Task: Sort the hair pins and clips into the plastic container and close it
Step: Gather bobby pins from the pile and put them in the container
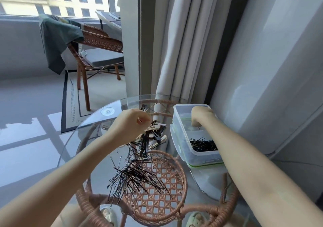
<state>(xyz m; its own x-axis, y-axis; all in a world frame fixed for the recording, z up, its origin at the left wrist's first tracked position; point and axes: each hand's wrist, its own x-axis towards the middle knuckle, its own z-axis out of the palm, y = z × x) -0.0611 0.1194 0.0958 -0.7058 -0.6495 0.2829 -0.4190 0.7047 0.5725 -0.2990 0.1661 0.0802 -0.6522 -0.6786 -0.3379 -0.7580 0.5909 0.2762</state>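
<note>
Clearly, only part is sorted: black pins (203, 145) are seen in the near compartment of the plastic container (195, 154), while many pins (138, 176) and clips (157, 134) are left on the glass table (97, 121). Clips are pinched by the left hand (132, 123); the right hand (201, 115) is lowered into the far compartment, its grip hidden.

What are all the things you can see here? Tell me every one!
Round glass-topped wicker table: one, clear and brown, front centre.
Thin black hair pins: a big loose pile, on the glass.
Larger hair clips: several, black and beige, beyond the pile.
Clear plastic divided container: one, table's right; near compartment holds black pins.
Brown wicker chair: one, back left, dark green cloth draped on it.
Pale curtain: one, centre back.
Left hand: holding clips.
Right hand: inside the far compartment.
</note>
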